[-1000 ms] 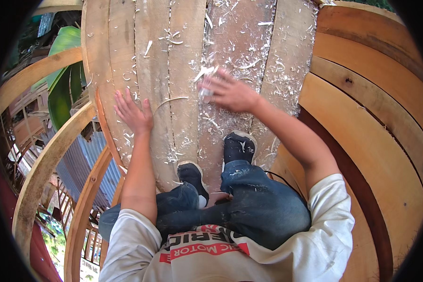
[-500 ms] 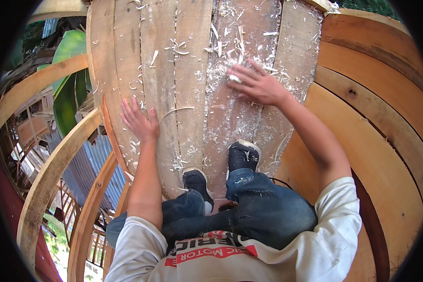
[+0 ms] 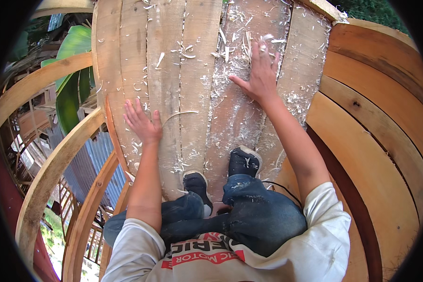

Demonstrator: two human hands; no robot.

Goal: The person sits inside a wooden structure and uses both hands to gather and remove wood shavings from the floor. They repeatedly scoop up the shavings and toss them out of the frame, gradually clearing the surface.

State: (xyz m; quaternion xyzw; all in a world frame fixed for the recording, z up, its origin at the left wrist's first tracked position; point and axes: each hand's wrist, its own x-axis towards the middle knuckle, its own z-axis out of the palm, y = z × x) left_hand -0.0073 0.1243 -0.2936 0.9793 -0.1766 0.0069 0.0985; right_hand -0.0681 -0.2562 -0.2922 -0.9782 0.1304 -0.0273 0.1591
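Note:
My left hand [image 3: 143, 123] lies flat on the planks at the left, fingers apart, with nothing held. A thin curled shaving [image 3: 182, 113] rests just right of its thumb. Farther forward and to the right, my right hand [image 3: 262, 75] is stretched out over the reddish plank [image 3: 232, 117], thumb spread wide. White wood shavings [image 3: 264, 41] bunch at its fingertips, slightly blurred. More shavings and fine dust cover the reddish plank around that hand. Pale planks [image 3: 164, 84] on both sides carry scattered curls.
Curved wooden ribs [image 3: 61, 155] rise at the left, with a drop beyond them to corrugated sheets [image 3: 98, 160] and a large green leaf [image 3: 73, 89]. Orange-brown side planks [image 3: 366, 155] curve up at the right. My shoes [image 3: 244, 162] stand on the planks; a black cable [image 3: 286, 189] runs beside my knee.
My right hand has swept forward across the planks, its fingers now pointing away, and shavings have gathered at its tips. My left hand stays in place on the wood. The view has shifted slightly.

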